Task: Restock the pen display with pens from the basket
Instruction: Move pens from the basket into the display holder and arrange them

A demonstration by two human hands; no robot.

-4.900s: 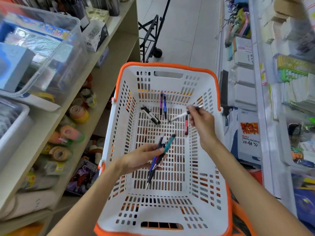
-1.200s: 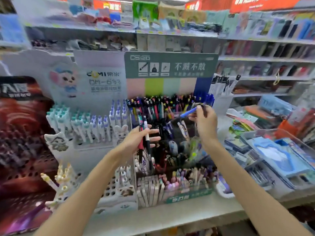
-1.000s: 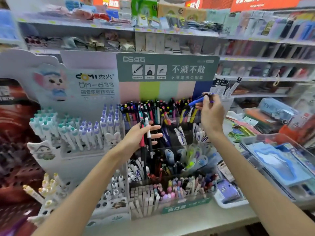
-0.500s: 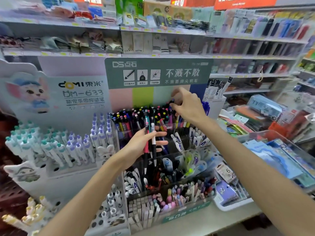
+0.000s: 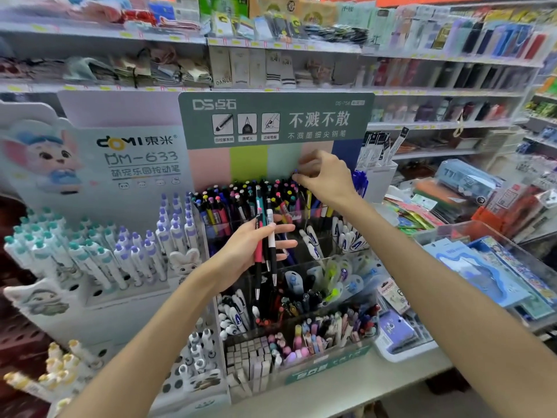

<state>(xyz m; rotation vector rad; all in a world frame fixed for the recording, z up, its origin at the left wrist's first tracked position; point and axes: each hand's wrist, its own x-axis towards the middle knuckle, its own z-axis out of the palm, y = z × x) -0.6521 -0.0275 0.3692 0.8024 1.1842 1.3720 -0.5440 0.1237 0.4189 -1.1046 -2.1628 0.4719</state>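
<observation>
left hand (image 5: 247,251): palm up, thumb curled over a bunch of pens (image 5: 265,236) lying upright across the straight fingers, in front of the display (image 5: 271,122)
right hand (image 5: 324,176): fingertips pinch the blue top of a pen (image 5: 295,171) above the display's back row
hard to see: that pen's barrel, lost among the packed pens; basket out of view

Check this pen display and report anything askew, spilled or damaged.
Nothing stands out. Pens in the top row stand upright; the left hand holds spare pens, the right hand pinches a blue pen there.
</observation>
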